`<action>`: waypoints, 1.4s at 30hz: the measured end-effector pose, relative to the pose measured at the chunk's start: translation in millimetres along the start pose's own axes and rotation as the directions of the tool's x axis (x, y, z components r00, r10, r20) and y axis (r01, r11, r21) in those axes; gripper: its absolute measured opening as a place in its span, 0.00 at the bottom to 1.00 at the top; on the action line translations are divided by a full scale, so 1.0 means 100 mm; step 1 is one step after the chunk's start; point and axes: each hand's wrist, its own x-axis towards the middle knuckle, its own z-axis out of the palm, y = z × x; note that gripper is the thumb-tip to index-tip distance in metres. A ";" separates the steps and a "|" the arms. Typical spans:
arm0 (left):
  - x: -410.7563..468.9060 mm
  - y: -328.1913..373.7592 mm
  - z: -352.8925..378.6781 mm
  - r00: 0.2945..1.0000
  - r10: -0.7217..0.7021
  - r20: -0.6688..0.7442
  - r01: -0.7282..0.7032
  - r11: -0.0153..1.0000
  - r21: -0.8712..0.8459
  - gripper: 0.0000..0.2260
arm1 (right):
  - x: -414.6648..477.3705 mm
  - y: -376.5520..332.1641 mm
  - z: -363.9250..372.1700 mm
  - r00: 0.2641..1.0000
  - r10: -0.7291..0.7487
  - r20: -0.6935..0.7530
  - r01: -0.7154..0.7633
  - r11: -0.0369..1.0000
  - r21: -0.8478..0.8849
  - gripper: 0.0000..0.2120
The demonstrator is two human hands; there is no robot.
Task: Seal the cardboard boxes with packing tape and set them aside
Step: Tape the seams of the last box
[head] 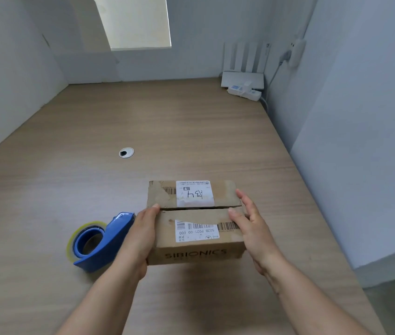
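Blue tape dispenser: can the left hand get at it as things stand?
Probably yes. The blue plastic tape dispenser lies on the wooden table right beside the left hand, nothing between them. That hand rests against the brown cardboard box, so it must leave that first.

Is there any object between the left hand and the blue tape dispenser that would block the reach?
Nothing visible does. The tape dispenser lies on the wooden desk directly beside the left hand, which rests against the left side of the cardboard box. No object shows between them.
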 end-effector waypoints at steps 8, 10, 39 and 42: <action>0.12 0.08 0.10 0.984 -0.175 -0.016 0.175 0.984 0.001 0.16 | 0.39 -0.04 0.05 0.994 0.112 0.017 -0.107 0.976 -0.191 0.23; 0.19 -0.01 0.12 0.986 -0.145 -0.083 0.150 0.986 0.069 0.16 | 0.45 0.07 0.06 0.991 0.127 0.044 -0.115 0.971 -0.209 0.24; 0.25 -0.52 -0.13 0.917 0.380 0.119 -0.360 0.663 0.656 0.29 | 0.23 0.44 0.09 1.000 -0.008 -0.005 0.002 0.731 -0.682 0.22; 0.27 -0.49 -0.16 0.922 0.367 0.125 -0.354 0.664 0.658 0.29 | 0.18 0.42 0.12 1.000 -0.018 -0.013 0.004 0.725 -0.689 0.22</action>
